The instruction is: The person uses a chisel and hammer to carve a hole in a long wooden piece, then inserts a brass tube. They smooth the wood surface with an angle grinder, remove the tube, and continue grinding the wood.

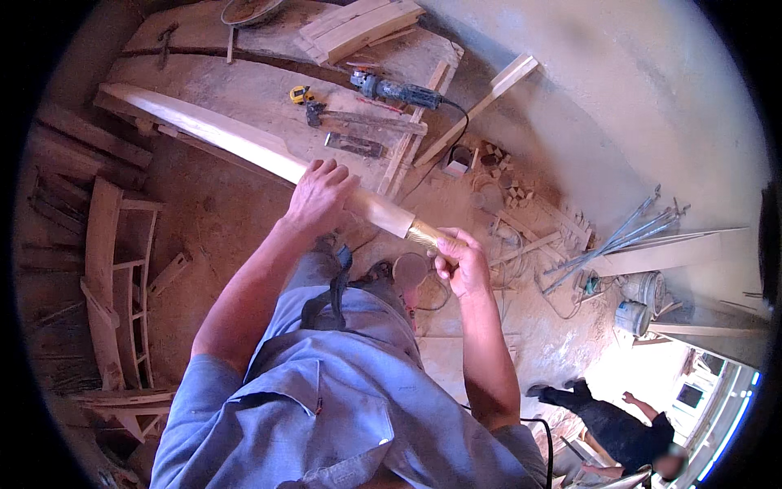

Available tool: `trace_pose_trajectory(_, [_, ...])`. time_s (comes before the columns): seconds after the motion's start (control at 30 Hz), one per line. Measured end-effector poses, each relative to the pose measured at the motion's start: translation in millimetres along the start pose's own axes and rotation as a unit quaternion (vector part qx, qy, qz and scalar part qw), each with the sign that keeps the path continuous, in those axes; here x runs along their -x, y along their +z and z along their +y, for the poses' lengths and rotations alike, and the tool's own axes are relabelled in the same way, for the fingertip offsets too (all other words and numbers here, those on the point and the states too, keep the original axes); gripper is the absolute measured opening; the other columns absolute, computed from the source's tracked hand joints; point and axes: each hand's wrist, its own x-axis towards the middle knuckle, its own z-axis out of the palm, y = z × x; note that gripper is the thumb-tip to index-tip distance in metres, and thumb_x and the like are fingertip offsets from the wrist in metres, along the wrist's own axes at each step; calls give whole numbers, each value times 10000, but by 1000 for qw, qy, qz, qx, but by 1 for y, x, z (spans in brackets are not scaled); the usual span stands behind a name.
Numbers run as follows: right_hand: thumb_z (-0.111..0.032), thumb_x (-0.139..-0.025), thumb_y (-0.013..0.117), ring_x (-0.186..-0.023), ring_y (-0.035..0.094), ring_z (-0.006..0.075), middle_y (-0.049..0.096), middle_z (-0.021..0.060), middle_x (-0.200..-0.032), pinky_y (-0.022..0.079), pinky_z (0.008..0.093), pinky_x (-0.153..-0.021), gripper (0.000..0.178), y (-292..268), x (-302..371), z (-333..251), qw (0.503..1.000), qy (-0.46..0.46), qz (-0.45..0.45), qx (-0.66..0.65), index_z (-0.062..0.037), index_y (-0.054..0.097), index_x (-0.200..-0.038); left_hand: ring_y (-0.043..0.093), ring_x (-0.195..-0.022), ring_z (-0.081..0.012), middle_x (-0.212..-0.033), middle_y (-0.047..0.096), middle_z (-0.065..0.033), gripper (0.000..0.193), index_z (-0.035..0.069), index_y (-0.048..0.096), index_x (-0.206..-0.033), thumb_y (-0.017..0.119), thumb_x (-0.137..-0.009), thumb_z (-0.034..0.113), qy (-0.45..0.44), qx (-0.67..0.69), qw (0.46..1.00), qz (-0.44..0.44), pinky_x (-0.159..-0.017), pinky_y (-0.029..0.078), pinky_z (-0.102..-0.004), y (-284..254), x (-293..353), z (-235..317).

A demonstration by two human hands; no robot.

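A long pale wooden board (pixel 220 134) runs from the far left of the workbench toward me, its near end projecting past the bench edge. My left hand (pixel 320 194) is closed over the board, fingers curled across its top. At the board's near end sits a gold-brown, patterned piece (pixel 424 235); whether it is wrapped around the wood or only pressed against it, I cannot tell. My right hand (pixel 461 262) is closed on this gold-brown piece, with the thumb on top and the fingers curled under.
On the bench (pixel 220 81) lie an angle grinder (pixel 395 90), a hammer (pixel 366 120), a yellow tape measure (pixel 300 94), a flat dark-and-metal tool (pixel 354 145) and stacked boards (pixel 358 28). Metal rods (pixel 623 232) and buckets (pixel 631 316) stand right. Another person (pixel 615 428) is at lower right.
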Motion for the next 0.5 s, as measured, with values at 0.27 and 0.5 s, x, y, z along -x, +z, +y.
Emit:
trace_pose_trajectory(0.27, [-169,-917,749,-517,554,150,624,59,-816,328,261,-418,221,-33,-66,16,998,-28,46,28,-22,691,-1072,482,-1402,-395,-1419,585,-183,521,35,649,-1284,693,-765,43,-91,19,993,73,-1176,398,-513,17,35,-16])
trace_pose_trajectory(0.5, [-259,-910,759,-606,552,136,613,37,-862,326,254,-428,206,-56,-148,43,986,14,156,54,-89,677,-992,584,-1299,-372,-1406,599,-212,611,21,602,-1404,754,-816,83,-377,117,917,51,-1121,480,-445,41,87,-78])
